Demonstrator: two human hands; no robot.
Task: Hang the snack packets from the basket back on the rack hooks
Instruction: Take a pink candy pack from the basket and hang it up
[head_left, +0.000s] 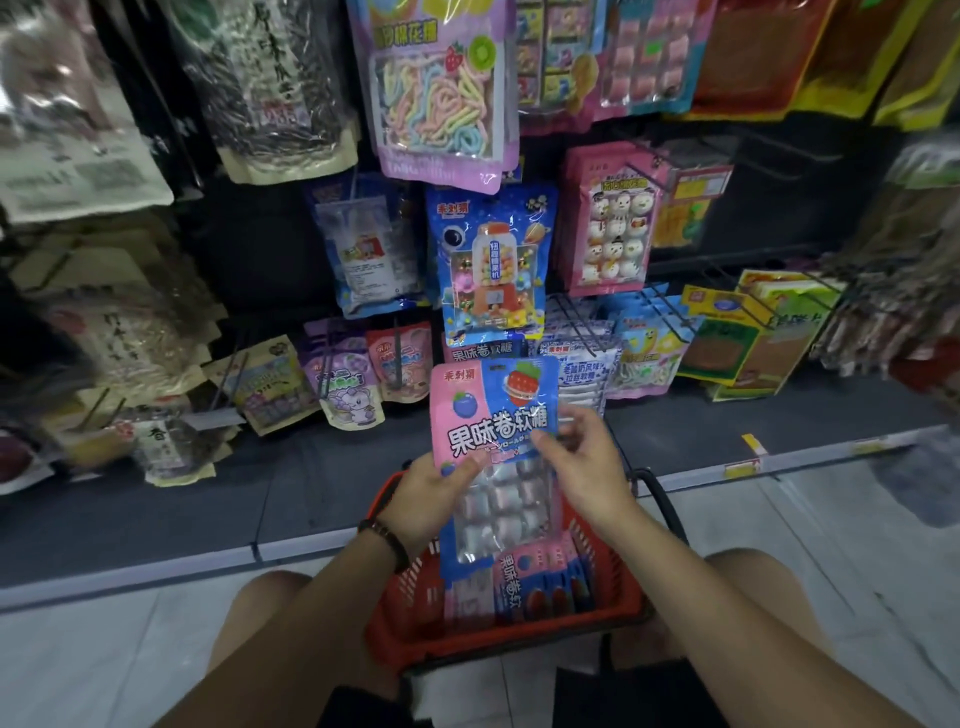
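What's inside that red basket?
Several pink-and-blue snack packets stand in the red basket. The held packet covers its far half, so the full count is hidden.

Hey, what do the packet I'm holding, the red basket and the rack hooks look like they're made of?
The packet looks like glossy plastic film: it shines, and a clear window shows the sweets inside. The basket seems to be moulded red plastic, fairly matte, with a slotted grid wall. The rack hooks are thin dark wire, probably coated metal, though blur leaves the finish open.

The held pink-and-blue packet (488, 410) reads "果味卷软糖" in large white characters.
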